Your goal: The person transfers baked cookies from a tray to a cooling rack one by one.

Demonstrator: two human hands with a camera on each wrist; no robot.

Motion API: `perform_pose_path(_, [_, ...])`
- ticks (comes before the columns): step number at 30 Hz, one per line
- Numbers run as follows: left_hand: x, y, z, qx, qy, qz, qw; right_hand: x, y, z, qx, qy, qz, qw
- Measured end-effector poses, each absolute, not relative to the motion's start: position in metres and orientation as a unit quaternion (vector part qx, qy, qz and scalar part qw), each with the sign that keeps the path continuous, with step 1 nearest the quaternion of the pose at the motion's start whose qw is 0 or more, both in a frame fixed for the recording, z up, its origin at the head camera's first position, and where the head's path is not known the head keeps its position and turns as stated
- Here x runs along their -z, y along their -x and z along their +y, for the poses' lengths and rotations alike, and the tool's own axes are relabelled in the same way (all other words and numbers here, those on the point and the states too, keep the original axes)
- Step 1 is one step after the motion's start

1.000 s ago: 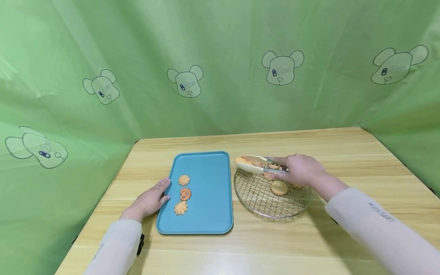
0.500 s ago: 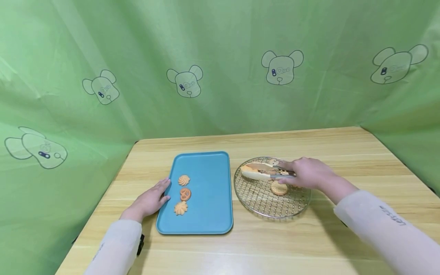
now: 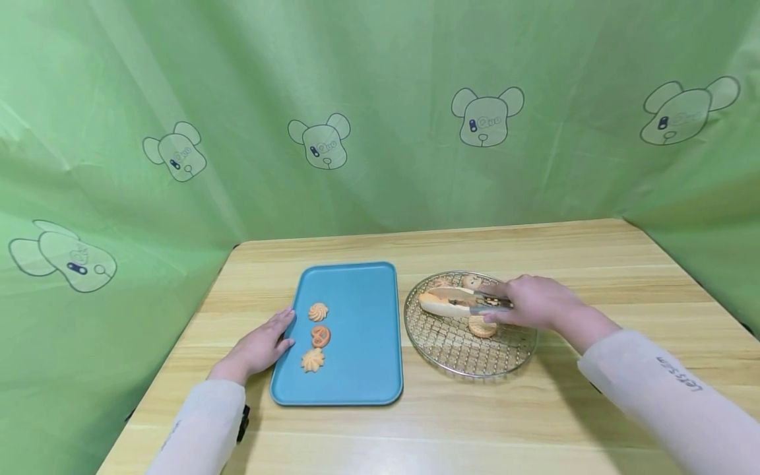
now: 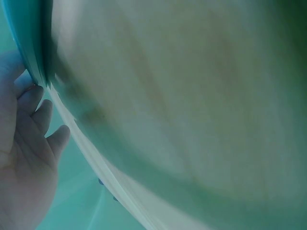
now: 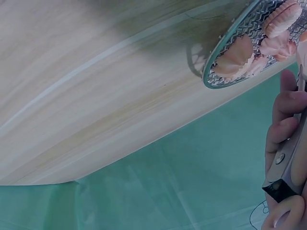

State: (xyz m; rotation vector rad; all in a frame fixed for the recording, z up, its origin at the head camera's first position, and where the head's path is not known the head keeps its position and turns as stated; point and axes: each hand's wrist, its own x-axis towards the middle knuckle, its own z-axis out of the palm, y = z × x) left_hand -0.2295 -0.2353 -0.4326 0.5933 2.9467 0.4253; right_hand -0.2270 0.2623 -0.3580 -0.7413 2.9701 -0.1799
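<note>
Over the rack, my right hand gripping tongs, left of rack, my straight-fingered left hand touching tray

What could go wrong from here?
The tongs in the right hand could nudge the round cookie close beside them on the wire rack. Anything gripped loosely might drop onto the wooden table between rack and blue tray. The left hand, at the tray's edge, might push it askew.
</note>
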Motion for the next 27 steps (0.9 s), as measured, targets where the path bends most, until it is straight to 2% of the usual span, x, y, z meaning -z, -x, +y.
perform_pose_path(20, [0.4310,0.2287,-0.2342,-0.141,-0.187,0.970,0.060,0.3584,0.2257,0.2651,0.081,0.228,0.969,0.049])
perform_pose_path(27, [0.4321,0.2299,-0.2348,-0.139,-0.187,0.971,0.061,0.3593,0.2230,0.2625,0.081,0.229,0.969,0.034])
